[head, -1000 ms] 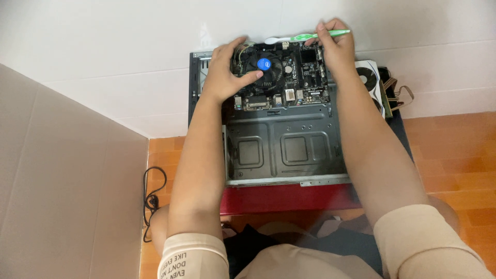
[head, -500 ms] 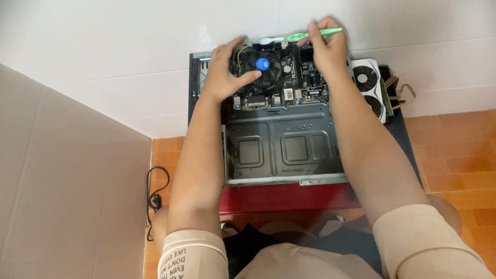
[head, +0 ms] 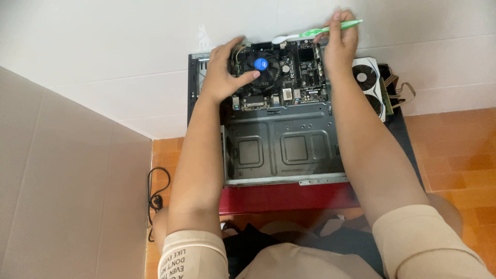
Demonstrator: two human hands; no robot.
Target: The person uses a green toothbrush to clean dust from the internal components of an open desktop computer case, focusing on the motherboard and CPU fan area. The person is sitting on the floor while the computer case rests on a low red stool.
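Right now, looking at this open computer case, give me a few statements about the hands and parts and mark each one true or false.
1. The right hand holds a green and white toothbrush over the far edge of the motherboard. True.
2. The left hand rests on the loose graphics card. False: it is at the cooler fan, thumb beside the blue hub; the graphics card lies right of the case, untouched.
3. The case stands upright with its side panel on. False: it lies flat and open.
4. A black cable lies on the orange floor left of the case. True.
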